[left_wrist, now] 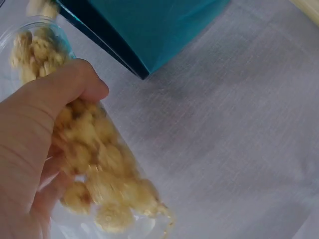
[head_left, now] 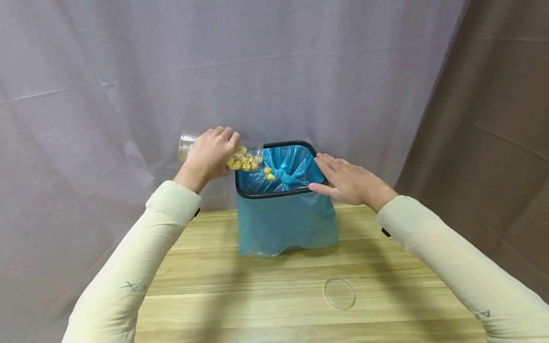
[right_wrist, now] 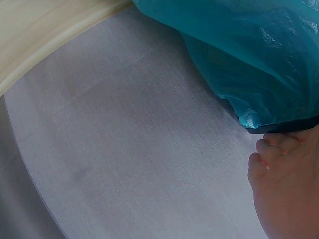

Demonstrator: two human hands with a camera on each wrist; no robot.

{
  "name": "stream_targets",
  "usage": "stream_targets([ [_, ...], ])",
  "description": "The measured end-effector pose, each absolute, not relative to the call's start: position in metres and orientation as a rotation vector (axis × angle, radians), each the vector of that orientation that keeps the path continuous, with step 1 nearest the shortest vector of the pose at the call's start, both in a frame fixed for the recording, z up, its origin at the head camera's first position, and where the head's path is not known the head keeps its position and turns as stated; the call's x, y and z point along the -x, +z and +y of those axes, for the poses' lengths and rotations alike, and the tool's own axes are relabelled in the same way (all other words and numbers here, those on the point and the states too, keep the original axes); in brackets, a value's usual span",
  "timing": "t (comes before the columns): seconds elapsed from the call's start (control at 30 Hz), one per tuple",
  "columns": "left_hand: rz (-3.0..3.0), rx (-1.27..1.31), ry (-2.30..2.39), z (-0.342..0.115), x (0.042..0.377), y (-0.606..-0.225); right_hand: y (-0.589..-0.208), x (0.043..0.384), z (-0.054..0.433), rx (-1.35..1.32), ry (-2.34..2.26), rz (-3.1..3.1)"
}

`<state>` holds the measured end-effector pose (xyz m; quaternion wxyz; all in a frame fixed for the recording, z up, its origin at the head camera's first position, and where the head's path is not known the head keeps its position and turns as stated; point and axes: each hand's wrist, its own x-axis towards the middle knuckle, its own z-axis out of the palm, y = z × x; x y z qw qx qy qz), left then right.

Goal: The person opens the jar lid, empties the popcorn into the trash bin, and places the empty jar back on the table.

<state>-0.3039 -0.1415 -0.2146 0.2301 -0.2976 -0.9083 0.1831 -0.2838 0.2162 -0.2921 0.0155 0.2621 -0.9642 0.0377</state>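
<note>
My left hand [head_left: 213, 151] grips a clear jar [head_left: 187, 144] of yellow popcorn [head_left: 242, 163], tilted with its mouth over the left rim of a bin. Two or so popcorn pieces [head_left: 269, 174] are in the air just past the mouth. In the left wrist view, thumb and fingers wrap round the jar, which holds plenty of popcorn [left_wrist: 94, 144]. The bin [head_left: 283, 194] has a black rim and a blue plastic liner [head_left: 287, 221], knotted or bunched inside. My right hand [head_left: 349, 178] rests on the right side of the rim with fingers extended; the right wrist view shows its fingertips partly.
A clear round lid or ring [head_left: 354, 296] lies on the wood-grain table [head_left: 193, 286], in front of the bin and to its right. A grey cloth [head_left: 274, 85] hangs behind, and a darker brown cloth [head_left: 493, 133] hangs at the right.
</note>
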Motion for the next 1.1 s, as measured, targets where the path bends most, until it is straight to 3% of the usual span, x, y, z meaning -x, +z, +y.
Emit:
stream_targets([
  [0.57, -2.272, 0.923, 0.849, -0.13, 0.303, -0.217, -0.291, 0.284, 0.219, -0.824, 0.081, -2.996],
  [1.1, -1.853, 0.965, 1.012, -0.104, 0.307, -0.196, -0.29, 0.285, 0.219, -0.806, 0.074, -3.0],
])
